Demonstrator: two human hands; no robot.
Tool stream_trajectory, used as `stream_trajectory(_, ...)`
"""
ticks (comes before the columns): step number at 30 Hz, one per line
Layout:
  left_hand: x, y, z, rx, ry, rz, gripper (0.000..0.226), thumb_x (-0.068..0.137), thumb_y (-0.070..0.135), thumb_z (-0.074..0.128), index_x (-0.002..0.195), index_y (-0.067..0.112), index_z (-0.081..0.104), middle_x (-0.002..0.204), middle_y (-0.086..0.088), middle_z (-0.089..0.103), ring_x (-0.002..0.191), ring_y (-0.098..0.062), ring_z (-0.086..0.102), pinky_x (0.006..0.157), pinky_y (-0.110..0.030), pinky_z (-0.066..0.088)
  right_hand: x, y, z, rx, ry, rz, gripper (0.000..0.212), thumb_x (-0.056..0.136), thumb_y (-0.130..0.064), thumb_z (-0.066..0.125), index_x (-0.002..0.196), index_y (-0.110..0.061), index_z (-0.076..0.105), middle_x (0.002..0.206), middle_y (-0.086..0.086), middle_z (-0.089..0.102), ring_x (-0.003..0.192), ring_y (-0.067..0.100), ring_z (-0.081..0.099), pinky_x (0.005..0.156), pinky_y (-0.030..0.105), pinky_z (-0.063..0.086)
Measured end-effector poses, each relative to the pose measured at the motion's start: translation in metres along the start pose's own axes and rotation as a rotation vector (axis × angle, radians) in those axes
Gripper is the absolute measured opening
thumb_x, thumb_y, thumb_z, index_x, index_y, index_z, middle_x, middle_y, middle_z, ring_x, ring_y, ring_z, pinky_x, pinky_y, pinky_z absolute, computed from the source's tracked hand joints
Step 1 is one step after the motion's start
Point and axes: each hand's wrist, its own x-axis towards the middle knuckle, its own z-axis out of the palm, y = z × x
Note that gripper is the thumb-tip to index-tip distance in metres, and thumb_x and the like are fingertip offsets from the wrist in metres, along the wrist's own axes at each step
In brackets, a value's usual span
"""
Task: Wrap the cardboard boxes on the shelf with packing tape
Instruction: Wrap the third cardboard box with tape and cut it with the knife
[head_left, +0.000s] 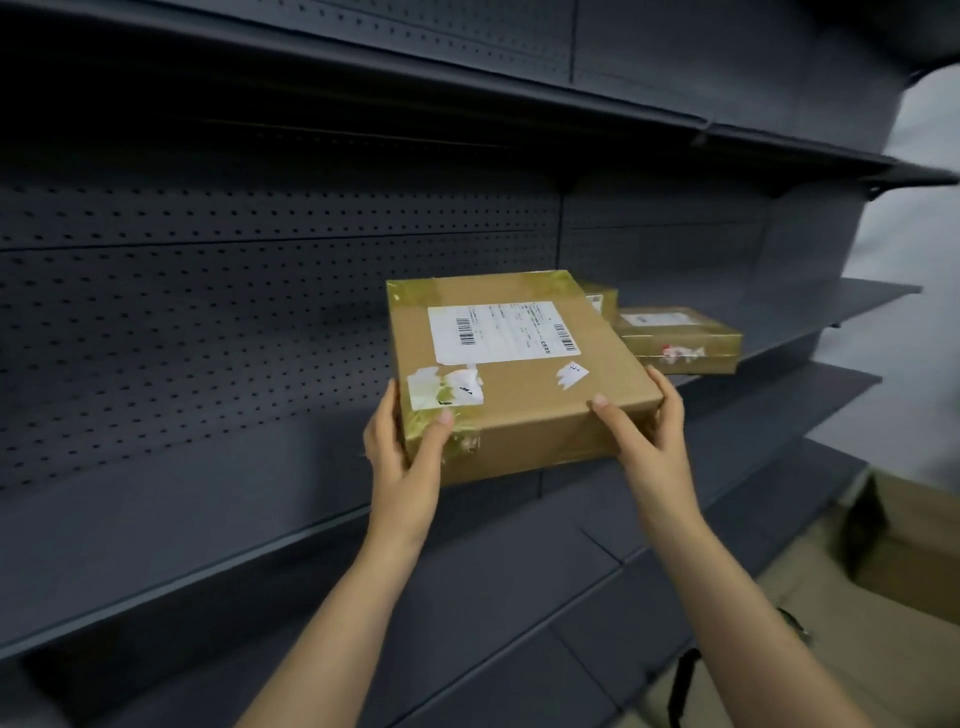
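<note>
The box is closed, so nothing of its contents shows. It sits between both hands over the middle shelf, tipped with its near edge low. Whether its underside touches the shelf is hard to tell. The left hand has its grip on the near left corner, thumb on top over glossy tape and fingers round the side. The right hand grasps the near right corner the same way. More tape runs along the far edge. A white label lies on top.

Behind and to the right, two smaller taped boxes stand on the same shelf. One is near the front edge and the other is partly hidden behind the held box.

At lower right stands an open carton; its inside is dark.

Left of the box the shelf runs bare back to the pegboard. The upper shelf hangs well above the box.
</note>
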Motion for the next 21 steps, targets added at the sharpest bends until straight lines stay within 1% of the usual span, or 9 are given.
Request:
stream_trajectory(1,0.002,-0.002,0.013,0.005,-0.027,-0.014,0.069,0.089,0.049,0.062,0.150,0.045,0.028,0.150,0.018,0.026,0.138,-0.005,0.032,0.104,-0.029,0.033,0.002,0.001,-0.010,0.000,0.022,-0.012,0.077,0.079,-0.044,0.077,0.142,-0.047,0.033,0.133,-0.024,0.050,0.121,0.000,0.050,0.102,0.033,0.046)
stream_trajectory(3,0.008,-0.009,0.038,0.009,-0.089,-0.034,0.074,0.086,0.053,0.064,0.150,0.045,0.027,0.153,0.017,0.023,0.141,-0.008,0.030,0.109,-0.033,0.033,0.010,0.003,-0.031,-0.005,0.070,-0.023,0.075,0.082,-0.040,0.075,0.144,-0.043,0.032,0.128,-0.026,0.049,0.117,-0.004,0.051,0.095,0.025,0.046)
stream_trajectory(5,0.012,-0.015,0.065,0.028,-0.153,-0.048,0.090,0.074,0.063,0.072,0.149,0.048,0.025,0.155,0.015,0.023,0.141,-0.010,0.031,0.114,-0.039,0.033,0.022,0.009,-0.053,-0.026,0.125,-0.024,0.073,0.084,-0.039,0.073,0.143,-0.040,0.031,0.125,-0.027,0.049,0.115,-0.006,0.050,0.088,0.019,0.044)
stream_trajectory(6,0.014,-0.019,0.080,0.047,-0.180,-0.046,0.099,0.067,0.066,0.077,0.149,0.048,0.024,0.154,0.014,0.023,0.140,-0.009,0.033,0.113,-0.038,0.034,0.030,0.012,-0.066,-0.032,0.154,-0.020,0.072,0.084,-0.040,0.073,0.142,-0.038,0.031,0.127,-0.025,0.049,0.116,-0.006,0.049,0.087,0.018,0.043)
stream_trajectory(8,0.018,-0.024,0.113,0.071,-0.222,-0.027,0.109,0.063,0.061,0.081,0.152,0.043,0.021,0.153,0.014,0.022,0.138,-0.006,0.033,0.110,-0.030,0.034,0.047,0.018,-0.091,-0.031,0.208,-0.012,0.069,0.083,-0.044,0.074,0.138,-0.035,0.033,0.130,-0.018,0.050,0.118,-0.001,0.049,0.092,0.023,0.044)
stream_trajectory(10,0.025,-0.031,0.148,0.076,-0.254,-0.013,0.109,0.063,0.054,0.080,0.153,0.040,0.019,0.152,0.014,0.020,0.138,-0.006,0.031,0.108,-0.028,0.033,0.069,0.023,-0.118,-0.038,0.228,-0.024,0.066,0.082,-0.045,0.074,0.134,-0.035,0.033,0.129,-0.018,0.050,0.118,-0.002,0.049,0.093,0.025,0.044)
stream_trajectory(15,0.059,-0.051,0.244,0.091,-0.311,0.019,0.102,0.071,0.045,0.083,0.151,0.044,0.020,0.150,0.017,0.015,0.140,-0.009,0.026,0.105,-0.027,0.030,0.132,0.027,-0.182,-0.068,0.240,-0.075,0.069,0.080,-0.042,0.075,0.132,-0.037,0.030,0.123,-0.025,0.048,0.111,-0.009,0.049,0.084,0.017,0.043)
stream_trajectory(18,0.080,-0.063,0.297,0.114,-0.363,0.029,0.107,0.067,0.045,0.087,0.150,0.045,0.019,0.147,0.018,0.015,0.141,-0.010,0.024,0.110,-0.032,0.032,0.166,0.032,-0.219,-0.100,0.260,-0.083,0.078,0.077,-0.041,0.079,0.136,-0.037,0.028,0.120,-0.030,0.048,0.107,-0.013,0.050,0.084,0.016,0.042)
stream_trajectory(21,0.105,-0.074,0.345,0.168,-0.401,0.052,0.112,0.065,0.045,0.089,0.153,0.040,0.020,0.148,0.016,0.016,0.142,-0.011,0.025,0.117,-0.039,0.031,0.202,0.036,-0.248,-0.145,0.273,-0.096,0.090,0.072,-0.038,0.084,0.141,-0.037,0.026,0.125,-0.027,0.048,0.111,-0.010,0.050,0.087,0.018,0.043)
